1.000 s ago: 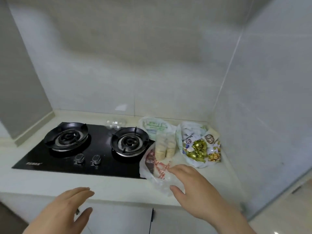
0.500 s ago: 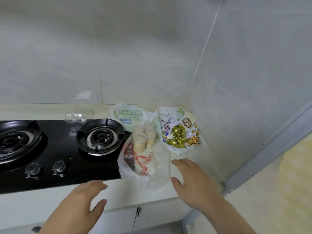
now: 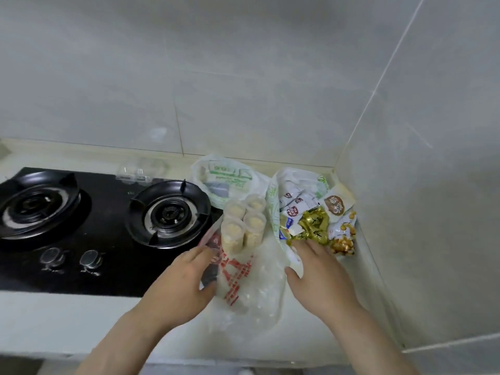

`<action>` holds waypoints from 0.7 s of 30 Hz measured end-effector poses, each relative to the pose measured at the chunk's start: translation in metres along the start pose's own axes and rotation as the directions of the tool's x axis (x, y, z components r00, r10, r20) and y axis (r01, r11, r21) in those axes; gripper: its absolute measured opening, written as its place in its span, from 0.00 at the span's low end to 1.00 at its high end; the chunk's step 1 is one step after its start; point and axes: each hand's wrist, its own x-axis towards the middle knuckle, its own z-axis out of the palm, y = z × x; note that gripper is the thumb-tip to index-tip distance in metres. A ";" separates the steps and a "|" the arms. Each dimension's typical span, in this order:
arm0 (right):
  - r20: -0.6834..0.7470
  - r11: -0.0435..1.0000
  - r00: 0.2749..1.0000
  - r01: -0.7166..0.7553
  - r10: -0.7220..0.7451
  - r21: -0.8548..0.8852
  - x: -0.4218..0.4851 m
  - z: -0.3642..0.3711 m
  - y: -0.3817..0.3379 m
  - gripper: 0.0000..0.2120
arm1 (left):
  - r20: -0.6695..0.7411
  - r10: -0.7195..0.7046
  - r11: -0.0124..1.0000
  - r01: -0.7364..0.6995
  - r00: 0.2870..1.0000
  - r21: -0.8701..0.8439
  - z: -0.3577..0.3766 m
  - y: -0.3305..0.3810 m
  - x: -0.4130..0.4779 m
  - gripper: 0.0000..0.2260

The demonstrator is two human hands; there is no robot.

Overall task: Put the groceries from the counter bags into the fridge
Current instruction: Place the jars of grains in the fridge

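Left hand [image 3: 186, 282] spread out, fingers fairly straight and thumb wide, laid against the left edge of a clear bag [image 3: 243, 282] with red print. Right hand [image 3: 322, 280] much the same, fingers stretched forward and thumb splayed, resting on the bag's right side and on the lip of a white snack bag [image 3: 303, 177] just beside it. Hands apart, one on each side of the clear bag, neither closed around anything. At the far end of the clear bag, upright and packed close together, four small tubs [image 3: 243, 226] of pale filling, perhaps grain or crumbs, too blurred to say. In the snack bag, white sachets [image 3: 295, 207], gold wrappers [image 3: 313, 226] and a packet printed with yellow kernels. Behind the tubs, near the wall, a second white bag [image 3: 224, 182] with green print. All three bags on the pale bench [image 3: 54, 320], toward its right corner. To the left, a black stove [image 3: 116, 239] with two burners and two knobs, and behind it a clear plastic box [image 3: 140, 171].
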 end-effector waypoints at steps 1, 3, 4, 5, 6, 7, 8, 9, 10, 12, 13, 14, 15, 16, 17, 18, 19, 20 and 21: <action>0.003 1.000 1.000 0.006 -0.006 0.008 0.012 0.003 0.006 0.26 | -0.014 -0.019 1.000 0.019 1.000 0.005 0.004 0.002 0.013 0.27; 0.022 0.999 0.999 0.027 -0.028 0.031 0.036 0.010 0.017 0.27 | -0.056 -0.094 0.995 0.091 0.994 -0.042 0.015 0.001 0.039 0.31; 0.035 0.998 0.999 0.037 -0.039 0.045 0.047 0.014 0.022 0.28 | -0.072 -0.144 0.987 0.137 0.987 -0.085 0.022 0.000 0.052 0.33; 0.050 0.997 0.997 0.049 -0.052 0.056 0.058 0.018 0.027 0.29 | -0.082 -0.203 0.973 0.192 0.976 -0.125 0.029 -0.002 0.063 0.35; 0.064 0.996 0.995 0.069 -0.072 0.062 0.070 0.023 0.030 0.29 | -0.092 -0.261 0.956 0.244 0.961 -0.161 0.035 -0.004 0.073 0.37; 0.081 0.994 0.992 0.090 -0.095 0.065 0.081 0.028 0.032 0.30 | -0.095 -0.313 0.938 0.291 0.945 -0.191 0.042 -0.007 0.083 0.38; 0.100 0.991 0.988 0.109 -0.116 0.074 0.091 0.033 0.033 0.31 | -0.088 -0.350 0.921 0.326 0.933 -0.212 0.048 -0.009 0.091 0.40; 0.125 0.988 0.983 0.124 -0.134 0.088 0.102 0.038 0.033 0.32 | -0.074 -0.371 0.910 0.347 0.926 -0.229 0.053 -0.011 0.098 0.41; 0.151 0.985 0.976 0.140 -0.154 0.102 0.111 0.044 0.033 0.33 | -0.063 -0.378 0.903 0.353 0.924 -0.243 0.058 -0.013 0.103 0.42; 0.192 0.976 0.960 0.180 -0.202 0.126 0.127 0.055 0.030 0.34 | -0.044 -0.374 0.901 0.352 0.926 -0.252 0.069 -0.018 0.109 0.39; 0.208 0.969 0.951 0.202 -0.229 0.142 0.134 0.060 0.028 0.35 | -0.031 -0.372 0.905 0.355 0.928 -0.236 0.074 -0.020 0.111 0.37; 0.219 0.962 0.943 0.219 -0.251 0.161 0.139 0.065 0.026 0.35 | -0.022 -0.370 0.909 0.357 0.929 -0.213 0.080 -0.021 0.112 0.35; 0.227 0.957 0.937 0.226 -0.265 0.181 0.144 0.070 0.024 0.36 | -0.011 -0.374 0.910 0.365 0.927 -0.197 0.085 -0.022 0.114 0.34; 0.232 0.954 0.936 0.223 -0.267 0.198 0.148 0.075 0.022 0.36 | -0.010 -0.387 0.905 0.378 0.922 -0.194 0.088 -0.021 0.116 0.33; 0.238 0.954 0.937 0.208 -0.257 0.214 0.153 0.079 0.020 0.37 | -0.015 -0.407 0.897 0.397 0.913 -0.194 0.091 -0.020 0.119 0.31; 0.243 0.956 0.938 0.193 -0.246 0.223 0.157 0.083 0.019 0.37 | -0.017 -0.428 0.889 0.418 0.904 -0.188 0.093 -0.018 0.123 0.29; 0.249 0.957 0.939 0.180 -0.236 0.228 0.161 0.087 0.019 0.37 | -0.016 -0.445 0.882 0.435 0.896 -0.180 0.095 -0.016 0.127 0.28; 0.251 0.957 0.940 0.175 -0.232 0.229 0.164 0.090 0.019 0.36 | -0.013 -0.462 0.874 0.453 0.887 -0.175 0.096 -0.016 0.131 0.26; 0.251 0.957 0.940 0.174 -0.232 0.234 0.167 0.092 0.018 0.35 | -0.013 -0.481 0.864 0.471 0.877 -0.179 0.096 -0.015 0.134 0.25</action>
